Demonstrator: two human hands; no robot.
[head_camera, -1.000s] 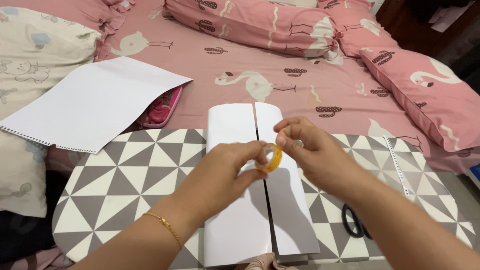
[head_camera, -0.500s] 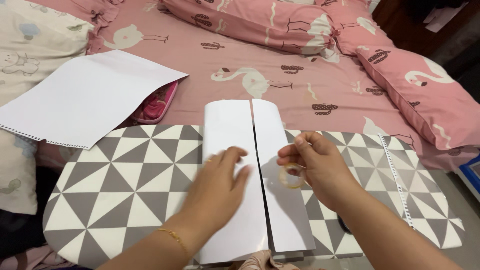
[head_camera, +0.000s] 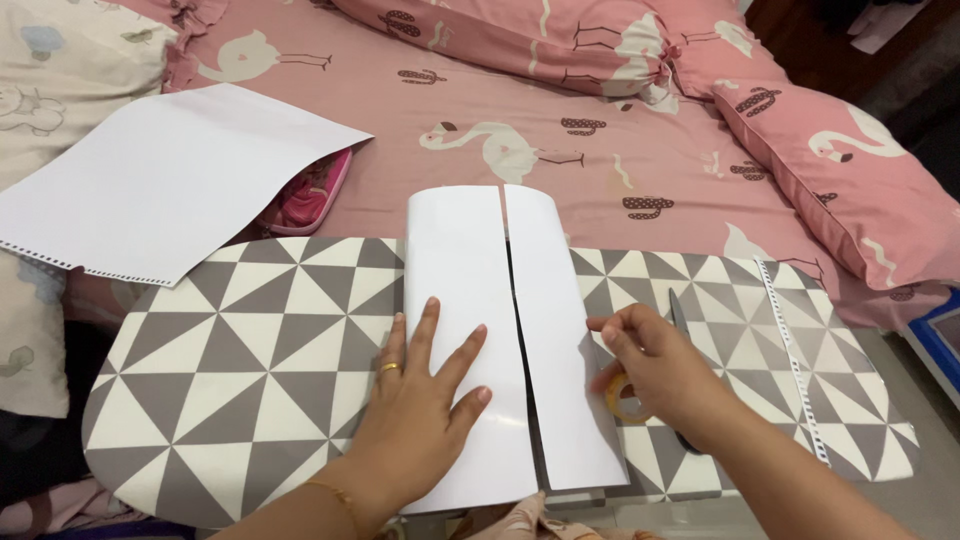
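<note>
White paper, folded so that two flaps meet along a narrow centre seam, is seen in the head view lying lengthwise on a small table (head_camera: 250, 350) patterned in grey and white triangles. The folded paper (head_camera: 470, 330) is pressed flat by the left hand (head_camera: 425, 400), whose fingers are spread apart on the left flap, apparently so that the flaps are kept from springing open. A roll of clear tape (head_camera: 622, 397) is held at the right edge of the paper by the right hand (head_camera: 655, 375); its fingers are closed around the ring, which is kept low against the table beside the right flap. A pair of scissors (head_camera: 678, 312) is partly hidden behind that hand, and a torn perforated strip (head_camera: 795, 360) lies along the table's right side. Beyond the table, a larger white sheet (head_camera: 170, 180) with a perforated edge is laid over a pink pouch (head_camera: 315, 195) on the bed (head_camera: 620, 150), covered in pink flamingo-print bedding.
</note>
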